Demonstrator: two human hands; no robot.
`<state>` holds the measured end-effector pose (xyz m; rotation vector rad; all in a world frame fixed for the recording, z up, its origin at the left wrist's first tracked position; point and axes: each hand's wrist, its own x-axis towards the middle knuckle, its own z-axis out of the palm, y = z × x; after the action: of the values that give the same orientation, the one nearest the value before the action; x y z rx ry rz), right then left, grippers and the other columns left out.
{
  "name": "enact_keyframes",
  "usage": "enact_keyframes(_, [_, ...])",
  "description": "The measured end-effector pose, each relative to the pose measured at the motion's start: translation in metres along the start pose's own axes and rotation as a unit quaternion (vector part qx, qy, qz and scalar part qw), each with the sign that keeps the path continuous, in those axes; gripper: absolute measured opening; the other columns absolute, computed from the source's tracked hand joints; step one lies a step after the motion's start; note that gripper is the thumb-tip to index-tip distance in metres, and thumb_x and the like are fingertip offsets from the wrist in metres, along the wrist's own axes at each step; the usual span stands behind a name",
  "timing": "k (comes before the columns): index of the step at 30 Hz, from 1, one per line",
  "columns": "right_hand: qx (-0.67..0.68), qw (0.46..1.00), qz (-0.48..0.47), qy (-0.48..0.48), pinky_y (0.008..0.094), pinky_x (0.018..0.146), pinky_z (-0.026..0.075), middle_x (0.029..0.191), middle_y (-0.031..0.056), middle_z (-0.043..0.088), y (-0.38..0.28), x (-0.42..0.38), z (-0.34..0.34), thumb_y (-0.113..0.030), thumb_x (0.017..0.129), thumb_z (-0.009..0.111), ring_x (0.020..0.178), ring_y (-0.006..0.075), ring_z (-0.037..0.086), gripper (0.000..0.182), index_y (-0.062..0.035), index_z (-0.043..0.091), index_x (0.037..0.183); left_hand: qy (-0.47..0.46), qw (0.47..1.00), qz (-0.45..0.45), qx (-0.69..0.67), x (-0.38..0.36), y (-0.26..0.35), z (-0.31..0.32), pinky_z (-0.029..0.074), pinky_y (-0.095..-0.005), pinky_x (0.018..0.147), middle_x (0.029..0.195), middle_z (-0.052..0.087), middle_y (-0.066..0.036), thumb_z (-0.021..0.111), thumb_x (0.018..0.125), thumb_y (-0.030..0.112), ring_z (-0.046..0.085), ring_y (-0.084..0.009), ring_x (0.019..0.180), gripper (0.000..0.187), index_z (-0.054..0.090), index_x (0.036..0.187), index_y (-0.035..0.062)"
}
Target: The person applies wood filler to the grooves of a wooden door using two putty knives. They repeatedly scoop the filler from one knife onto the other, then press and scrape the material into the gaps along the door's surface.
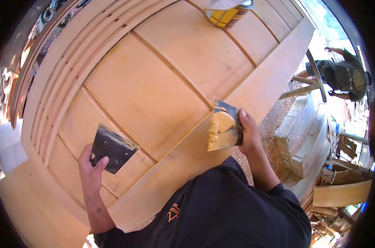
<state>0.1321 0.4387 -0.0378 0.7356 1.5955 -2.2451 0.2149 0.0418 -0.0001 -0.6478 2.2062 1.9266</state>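
My left hand [93, 164] is closed on a black putty spreader [112, 152], thumb across its face. Light putty streaks its upper edge. In my right hand [249, 134] is a second dark putty spreader [233, 108], gripped at its right edge. A thick lump of tan wood putty [221, 123] covers much of that blade. Both hands are above a large wooden door panel [129, 91], which lies flat in front of me. Grooves divide its face into sections, and slotted rails run along its far left side.
A yellow and brown can [225, 16] stands at the panel's far end, partly covered by something whitish. To the right are a pale stepped block [297, 132] and wood scraps [344, 177] on a shavings-covered floor. Another person [344, 76] is at the far right beside a wooden stand [307, 84].
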Motion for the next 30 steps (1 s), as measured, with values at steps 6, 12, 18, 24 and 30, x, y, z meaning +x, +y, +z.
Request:
enact_keyframes(6, [-0.087,0.991,-0.081,0.063,0.0348,0.085,0.047,0.107,0.0127,0.058,0.006,0.001,-0.020,-0.036,0.094,0.040,0.098,0.0219,0.057,0.044,0.0021,0.050,0.114,-0.079,0.994,0.015,0.075,0.029,-0.014,-0.004,0.045,-0.0240,0.076,0.093,0.059,-0.004,0.069,0.075,0.009,0.055,-0.0093,0.084,0.040,0.053,0.109,-0.0022])
enact_keyframes(12, [0.000,0.998,-0.047,0.038,0.0392,0.092,0.044,0.118,0.0115,0.054,0.010,0.007,-0.043,-0.032,0.095,0.038,0.105,0.0245,0.055,0.043,-0.0014,0.043,0.126,-0.149,0.986,-0.078,0.007,0.039,-0.012,0.005,0.046,-0.0256,0.080,0.096,0.058,-0.006,0.068,0.074,0.001,0.056,-0.0119,0.089,0.039,0.053,0.109,-0.0048])
enact_keyframes(18, [-0.003,1.000,-0.025,-0.018,0.0393,0.091,0.044,0.119,0.0117,0.054,0.003,0.008,-0.040,-0.032,0.096,0.036,0.105,0.0246,0.055,0.043,-0.0017,0.043,0.126,-0.196,0.980,-0.041,0.024,0.038,-0.026,0.011,0.046,-0.0260,0.081,0.097,0.061,-0.009,0.064,0.074,-0.003,0.059,-0.0152,0.090,0.034,0.056,0.107,-0.0038])
enact_keyframes(24, [-0.086,0.981,-0.039,0.170,0.0325,0.070,0.050,0.100,0.0112,0.060,0.005,0.011,-0.014,-0.033,0.096,0.036,0.082,0.0209,0.060,0.040,-0.0019,0.048,0.119,-0.210,0.976,0.007,0.062,0.048,-0.035,0.014,0.048,-0.0271,0.077,0.096,0.063,-0.014,0.063,0.072,-0.004,0.064,-0.0210,0.085,0.035,0.058,0.106,-0.0015])
enact_keyframes(30, [-0.116,0.963,-0.064,0.235,0.0276,0.053,0.046,0.078,0.0102,0.060,0.006,0.014,-0.009,-0.035,0.096,0.037,0.062,0.0176,0.056,0.038,-0.0018,0.051,0.109,-0.228,0.967,-0.001,0.117,0.054,-0.032,0.018,0.049,-0.0283,0.071,0.090,0.064,-0.015,0.064,0.071,-0.002,0.065,-0.0260,0.079,0.033,0.060,0.103,0.0005])
